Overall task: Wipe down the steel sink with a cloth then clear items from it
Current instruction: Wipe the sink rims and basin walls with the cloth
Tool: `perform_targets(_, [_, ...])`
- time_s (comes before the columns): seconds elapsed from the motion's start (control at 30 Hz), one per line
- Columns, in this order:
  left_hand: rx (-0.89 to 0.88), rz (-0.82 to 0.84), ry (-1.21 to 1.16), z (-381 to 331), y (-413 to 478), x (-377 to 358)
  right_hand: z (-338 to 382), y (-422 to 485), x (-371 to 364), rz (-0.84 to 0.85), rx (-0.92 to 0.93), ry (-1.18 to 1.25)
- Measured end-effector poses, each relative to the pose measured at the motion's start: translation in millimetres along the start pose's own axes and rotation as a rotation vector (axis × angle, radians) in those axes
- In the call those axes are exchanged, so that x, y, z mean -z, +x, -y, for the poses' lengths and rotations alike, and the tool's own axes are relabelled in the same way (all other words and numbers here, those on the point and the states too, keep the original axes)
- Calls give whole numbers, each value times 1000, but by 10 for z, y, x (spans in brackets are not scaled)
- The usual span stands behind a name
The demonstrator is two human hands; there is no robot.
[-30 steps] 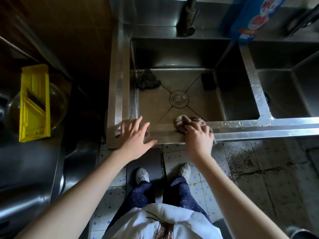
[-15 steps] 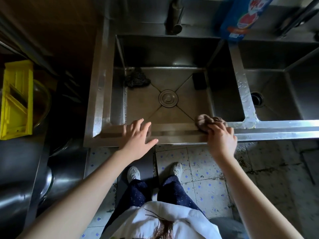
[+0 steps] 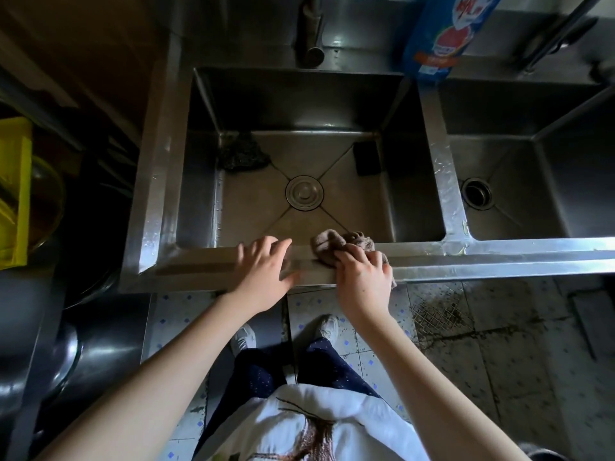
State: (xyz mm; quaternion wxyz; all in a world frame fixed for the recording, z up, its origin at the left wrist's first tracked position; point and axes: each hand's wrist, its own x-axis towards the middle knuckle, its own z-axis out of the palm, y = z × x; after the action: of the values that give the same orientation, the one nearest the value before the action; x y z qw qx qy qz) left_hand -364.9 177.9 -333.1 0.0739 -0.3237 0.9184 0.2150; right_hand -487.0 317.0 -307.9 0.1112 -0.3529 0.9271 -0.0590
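Note:
The steel sink (image 3: 159, 181) has a left basin with a round drain (image 3: 304, 193) in its middle. A dark scouring pad (image 3: 243, 154) lies in the basin's back left corner and a black sponge (image 3: 366, 158) leans in the back right. My right hand (image 3: 364, 277) presses a crumpled brown cloth (image 3: 327, 242) onto the sink's front rim. My left hand (image 3: 263, 271) lies flat on the same rim just left of the cloth, fingers spread, holding nothing.
A second basin (image 3: 532, 181) with an open drain lies to the right. A tap spout (image 3: 311, 34) hangs over the back edge, and a blue detergent bag (image 3: 446, 31) stands behind the divider. A yellow slicer (image 3: 15, 191) rests on a glass bowl at far left.
My right hand has slid the cloth leftward along the front rim, from near the divider to close beside my left hand. The left hand has stayed on the rim.

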Motion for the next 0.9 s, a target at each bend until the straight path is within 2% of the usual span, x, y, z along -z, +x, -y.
perform_targets(0.13, [28, 14, 2, -84, 30, -25, -365, 25, 96, -80, 16, -27])
perform_targets(0.3, [50, 14, 8, -103, 34, -31, -1010, 142, 228, -86, -174, -56])
perform_targets(0.4, [59, -12, 9, -78, 21, -15, -1114, 182, 249, -93, -245, -21])
perform_targets(0.9, [132, -57, 84, 733, -310, 322, 504, -43, -121, 29, -17, -7])
